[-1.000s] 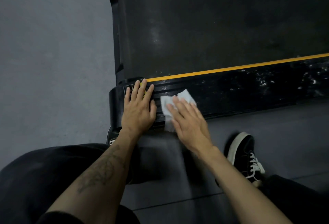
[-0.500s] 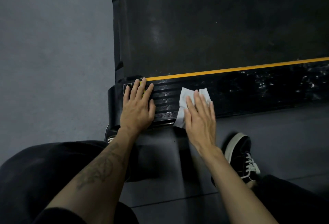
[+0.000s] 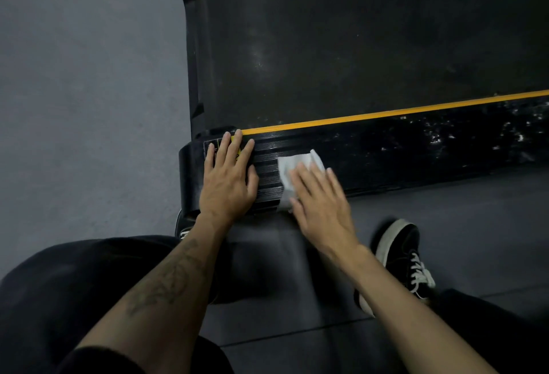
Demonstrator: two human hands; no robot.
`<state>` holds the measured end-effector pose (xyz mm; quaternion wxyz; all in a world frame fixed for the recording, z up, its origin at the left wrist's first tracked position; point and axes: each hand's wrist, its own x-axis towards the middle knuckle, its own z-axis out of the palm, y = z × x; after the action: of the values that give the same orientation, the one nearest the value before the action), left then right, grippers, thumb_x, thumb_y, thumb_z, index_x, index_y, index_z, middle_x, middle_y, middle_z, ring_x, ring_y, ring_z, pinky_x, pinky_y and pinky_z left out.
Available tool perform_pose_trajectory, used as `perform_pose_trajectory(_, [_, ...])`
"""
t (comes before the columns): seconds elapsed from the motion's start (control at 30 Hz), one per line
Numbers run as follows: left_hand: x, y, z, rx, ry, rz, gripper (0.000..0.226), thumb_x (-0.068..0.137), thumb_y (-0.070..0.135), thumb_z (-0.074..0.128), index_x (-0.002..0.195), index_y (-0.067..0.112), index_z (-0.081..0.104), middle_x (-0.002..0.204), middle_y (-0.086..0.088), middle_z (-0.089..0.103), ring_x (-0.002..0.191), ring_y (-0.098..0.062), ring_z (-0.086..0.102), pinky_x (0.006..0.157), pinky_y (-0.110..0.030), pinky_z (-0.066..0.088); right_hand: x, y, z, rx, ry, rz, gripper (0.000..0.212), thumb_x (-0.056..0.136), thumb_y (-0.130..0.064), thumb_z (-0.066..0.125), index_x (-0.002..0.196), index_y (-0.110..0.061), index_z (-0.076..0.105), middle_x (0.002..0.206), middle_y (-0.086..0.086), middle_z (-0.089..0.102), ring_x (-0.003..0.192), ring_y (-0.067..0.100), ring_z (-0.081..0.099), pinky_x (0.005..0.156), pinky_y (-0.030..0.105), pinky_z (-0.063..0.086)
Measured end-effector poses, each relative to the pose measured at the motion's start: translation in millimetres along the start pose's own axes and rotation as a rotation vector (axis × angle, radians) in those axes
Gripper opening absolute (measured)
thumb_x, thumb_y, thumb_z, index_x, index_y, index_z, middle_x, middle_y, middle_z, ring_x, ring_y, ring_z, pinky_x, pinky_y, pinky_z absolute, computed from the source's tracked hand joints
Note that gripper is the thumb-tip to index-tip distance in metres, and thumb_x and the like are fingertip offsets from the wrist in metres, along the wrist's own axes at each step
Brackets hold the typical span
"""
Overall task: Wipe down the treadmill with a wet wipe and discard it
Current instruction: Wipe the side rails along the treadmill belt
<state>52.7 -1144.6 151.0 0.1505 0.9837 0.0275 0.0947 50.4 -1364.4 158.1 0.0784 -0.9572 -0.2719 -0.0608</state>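
Head view: right hand (image 3: 322,210) flat, fingers straight, on wet wipe (image 3: 292,166); left hand (image 3: 227,183) splayed, empty, on treadmill (image 3: 386,151) rail.

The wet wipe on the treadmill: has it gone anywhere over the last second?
The right hand slid the wet wipe rightward along the ribbed side rail, then back left toward the corner, pressing it flat throughout. The left hand stayed planted on the rail's corner.
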Motion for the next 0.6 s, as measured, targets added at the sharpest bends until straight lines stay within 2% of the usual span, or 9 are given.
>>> perform_pose_trajectory(0.1, [-0.4, -0.2, 0.0, 0.005, -0.015, -0.002, 0.059, 0.101, 0.037, 0.035, 0.155, 0.016, 0.044, 0.168, -0.009, 0.028, 0.158, -0.026, 0.018, 0.128, -0.054, 0.013, 0.8, 11.6, -5.3, 0.037, 0.039, 0.213, 0.055, 0.104, -0.036, 0.035, 0.150, -0.009, 0.051, 0.158, 0.010, 0.046, 0.148, 0.031, 0.039, 0.123, 0.051, 0.023])
perform_pose_trajectory(0.2, [0.0, -0.4, -0.2, -0.001, -0.010, -0.003, 0.059, 0.101, 0.037, 0.035, 0.155, 0.015, 0.044, 0.168, -0.010, 0.028, 0.158, -0.027, 0.018, 0.127, -0.054, 0.014, 8.8, -23.3, -3.3, 0.123, 0.046, 0.396, 0.057, 0.106, -0.038, 0.031, 0.150, -0.007, 0.049, 0.159, 0.012, 0.044, 0.152, 0.033, 0.031, 0.126, 0.053, 0.020])
perform_pose_trajectory(0.23, [-0.4, -0.1, -0.4, 0.001, -0.004, -0.003, 0.060, 0.100, 0.037, 0.035, 0.155, 0.015, 0.045, 0.168, -0.010, 0.028, 0.158, -0.027, 0.019, 0.127, -0.055, 0.015, 10.5, -35.2, -1.6, 0.143, 0.054, 0.356, 0.057, 0.106, -0.038, 0.033, 0.150, -0.006, 0.050, 0.158, 0.013, 0.045, 0.151, 0.034, 0.032, 0.125, 0.053, 0.022])
perform_pose_trajectory(0.33, [0.1, 0.1, -1.0, -0.003, -0.017, 0.005, 0.061, 0.100, 0.037, 0.034, 0.155, 0.015, 0.044, 0.168, -0.010, 0.028, 0.158, -0.027, 0.019, 0.128, -0.054, 0.014, 7.4, -36.8, 4.1, 0.127, 0.015, 0.062, 0.054, 0.104, -0.036, 0.039, 0.151, -0.010, 0.050, 0.159, 0.011, 0.044, 0.150, 0.032, 0.036, 0.124, 0.050, 0.027])
perform_pose_trajectory(0.4, [-0.4, 0.3, -1.5, 0.002, -0.014, -0.003, 0.060, 0.100, 0.037, 0.034, 0.155, 0.015, 0.044, 0.168, -0.010, 0.028, 0.158, -0.027, 0.019, 0.128, -0.053, 0.013, 5.6, -15.1, 4.5, 0.050, 0.007, 0.044, 0.054, 0.104, -0.035, 0.037, 0.152, -0.014, 0.049, 0.161, 0.007, 0.043, 0.150, 0.029, 0.036, 0.124, 0.049, 0.024])
perform_pose_trajectory(0.53, [0.2, 0.5, -1.4, 0.002, -0.019, -0.009, 0.060, 0.101, 0.037, 0.034, 0.155, 0.015, 0.044, 0.169, -0.010, 0.027, 0.158, -0.027, 0.018, 0.128, -0.053, 0.013, 10.2, -3.2, 1.6, 0.054, 0.002, 0.433, 0.060, 0.107, -0.041, 0.025, 0.159, -0.012, 0.036, 0.168, 0.007, 0.028, 0.157, 0.025, 0.020, 0.128, 0.048, 0.008])
perform_pose_trajectory(0.6, [-0.2, 0.4, -0.8, 0.001, -0.014, -0.003, 0.060, 0.101, 0.037, 0.034, 0.155, 0.015, 0.044, 0.168, -0.010, 0.028, 0.158, -0.028, 0.019, 0.128, -0.054, 0.014, 17.0, -27.4, 2.4, 0.117, 0.017, 0.484, 0.065, 0.107, -0.044, 0.024, 0.159, -0.007, 0.032, 0.168, 0.012, 0.025, 0.157, 0.029, 0.018, 0.129, 0.050, 0.009])
